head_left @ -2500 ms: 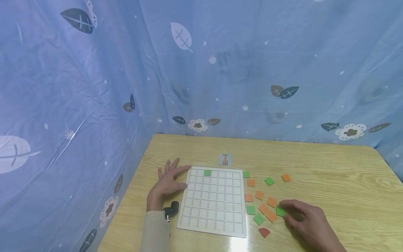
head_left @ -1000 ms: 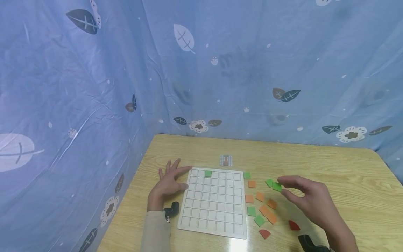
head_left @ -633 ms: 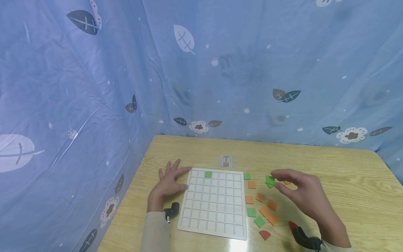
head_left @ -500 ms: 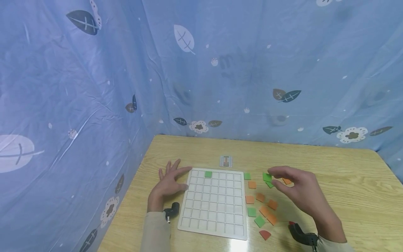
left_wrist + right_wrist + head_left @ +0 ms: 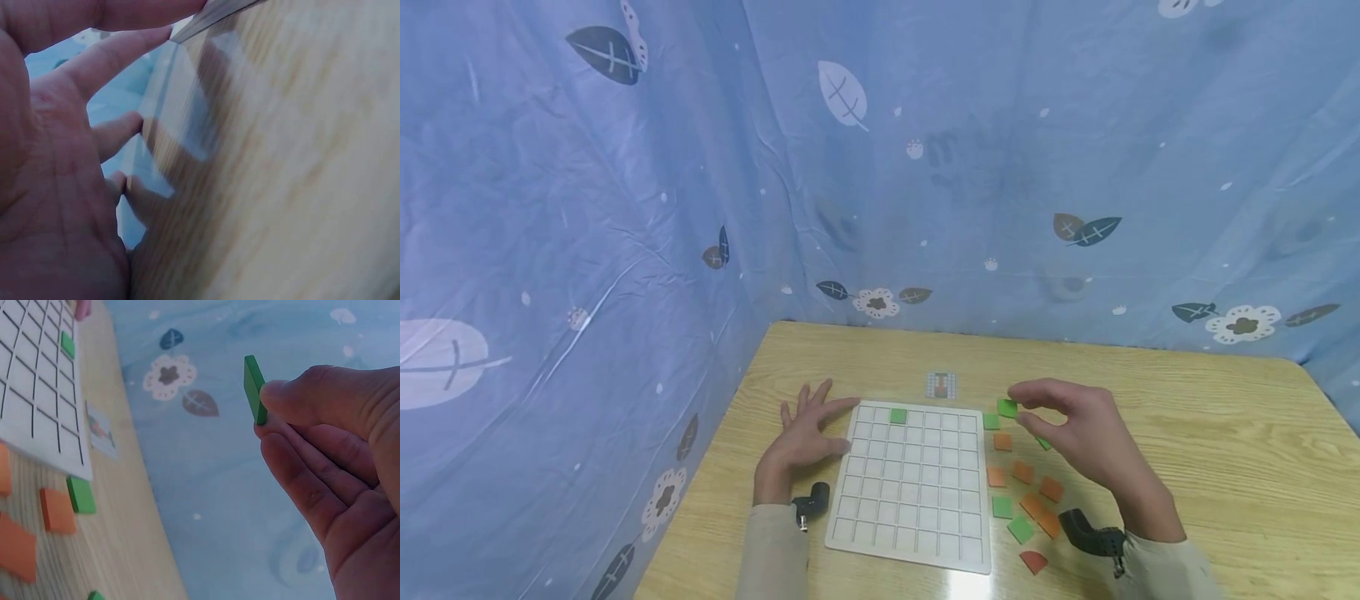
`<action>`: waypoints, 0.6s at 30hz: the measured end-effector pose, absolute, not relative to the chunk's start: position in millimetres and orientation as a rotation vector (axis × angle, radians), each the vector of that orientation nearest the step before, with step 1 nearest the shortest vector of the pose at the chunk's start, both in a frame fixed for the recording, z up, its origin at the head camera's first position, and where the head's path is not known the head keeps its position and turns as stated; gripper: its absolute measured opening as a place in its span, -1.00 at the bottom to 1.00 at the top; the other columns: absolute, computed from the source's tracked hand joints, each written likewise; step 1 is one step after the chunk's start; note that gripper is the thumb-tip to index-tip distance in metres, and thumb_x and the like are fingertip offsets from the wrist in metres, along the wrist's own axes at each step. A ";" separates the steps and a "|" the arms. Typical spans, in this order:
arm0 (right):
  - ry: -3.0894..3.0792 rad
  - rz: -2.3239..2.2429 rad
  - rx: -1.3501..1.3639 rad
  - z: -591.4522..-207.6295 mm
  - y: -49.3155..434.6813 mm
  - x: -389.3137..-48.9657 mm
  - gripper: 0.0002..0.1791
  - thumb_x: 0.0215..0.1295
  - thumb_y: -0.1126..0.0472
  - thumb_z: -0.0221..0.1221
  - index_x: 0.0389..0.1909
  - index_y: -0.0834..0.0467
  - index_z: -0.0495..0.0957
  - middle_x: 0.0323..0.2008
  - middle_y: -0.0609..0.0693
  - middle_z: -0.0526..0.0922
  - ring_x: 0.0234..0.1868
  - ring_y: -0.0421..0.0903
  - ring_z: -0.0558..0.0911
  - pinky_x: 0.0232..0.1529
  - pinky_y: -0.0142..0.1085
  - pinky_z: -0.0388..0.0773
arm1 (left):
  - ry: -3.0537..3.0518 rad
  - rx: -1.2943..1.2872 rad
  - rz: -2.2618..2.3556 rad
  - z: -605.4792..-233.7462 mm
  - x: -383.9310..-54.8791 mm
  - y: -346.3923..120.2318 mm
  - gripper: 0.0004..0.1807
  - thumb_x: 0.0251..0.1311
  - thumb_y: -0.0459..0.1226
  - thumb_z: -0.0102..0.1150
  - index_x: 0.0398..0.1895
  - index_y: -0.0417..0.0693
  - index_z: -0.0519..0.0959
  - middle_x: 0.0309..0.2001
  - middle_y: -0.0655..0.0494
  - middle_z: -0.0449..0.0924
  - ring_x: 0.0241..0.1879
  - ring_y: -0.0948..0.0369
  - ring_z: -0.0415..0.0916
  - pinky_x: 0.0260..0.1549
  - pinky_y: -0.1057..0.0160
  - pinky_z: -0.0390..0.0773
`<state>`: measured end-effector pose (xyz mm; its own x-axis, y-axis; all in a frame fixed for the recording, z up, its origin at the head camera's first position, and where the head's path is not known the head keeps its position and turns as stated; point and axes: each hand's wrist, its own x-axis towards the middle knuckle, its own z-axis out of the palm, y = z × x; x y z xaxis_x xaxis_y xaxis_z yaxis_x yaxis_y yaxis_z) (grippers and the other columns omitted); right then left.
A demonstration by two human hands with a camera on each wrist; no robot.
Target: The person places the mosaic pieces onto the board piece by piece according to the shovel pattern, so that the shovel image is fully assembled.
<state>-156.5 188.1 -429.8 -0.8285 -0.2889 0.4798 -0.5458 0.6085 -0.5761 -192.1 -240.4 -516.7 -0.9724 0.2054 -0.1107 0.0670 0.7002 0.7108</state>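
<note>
A white gridded board (image 5: 910, 492) lies on the table with one green square tile (image 5: 898, 416) in its top row. My left hand (image 5: 805, 437) rests at the board's left edge, fingers spread, index fingertip and thumb at the rim; the left wrist view shows its palm (image 5: 56, 162). Between thumb and fingertips my right hand (image 5: 1078, 421) pinches another green square tile (image 5: 253, 390), raised over the table just right of the board's upper right corner. Below that hand, a further green tile (image 5: 1043, 443) is partly covered by it.
Right of the board lie several orange tiles (image 5: 1032, 505), several green tiles (image 5: 1002, 507) and a red quarter-round piece (image 5: 1033, 562). A small printed card (image 5: 942, 385) lies behind the board. A blue leaf-patterned curtain (image 5: 970, 208) rises behind the table and along its left.
My right hand has picked up a green tile from the right-hand group and carried it up and left toward the board's upper right corner. My left hand has stayed at the board.
</note>
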 end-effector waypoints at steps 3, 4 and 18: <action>-2.511 1.104 0.684 -430.1 180.0 -161.8 -0.59 0.23 0.40 0.52 0.05 -0.05 0.82 -0.03 -0.19 0.88 -0.08 -0.13 0.86 0.04 -0.44 0.75 | 2.726 0.215 1.132 -516.1 -192.0 -240.4 -0.11 -0.02 -0.28 0.49 0.53 0.29 0.58 0.82 -0.10 -0.15 0.78 -0.25 -0.58 0.53 -0.49 -0.78; -2.516 1.119 0.687 -430.0 176.9 -163.4 -0.59 0.24 0.39 0.52 0.05 -0.05 0.82 -0.02 -0.19 0.88 -0.08 -0.13 0.86 0.05 -0.35 0.79 | 2.727 0.213 1.128 -515.9 -191.9 -240.4 -0.12 -0.01 -0.28 0.49 0.53 0.29 0.58 0.82 -0.10 -0.15 0.78 -0.25 -0.58 0.54 -0.49 -0.77; -2.593 1.311 0.707 -433.9 136.7 -183.4 -0.68 0.34 0.36 0.44 0.08 0.06 0.82 0.03 -0.11 0.87 -0.01 -0.07 0.86 0.15 0.14 0.79 | 2.733 0.216 1.124 -516.0 -191.2 -239.0 -0.12 -0.01 -0.29 0.50 0.52 0.29 0.59 0.82 -0.10 -0.13 0.78 -0.27 -0.56 0.53 -0.51 -0.75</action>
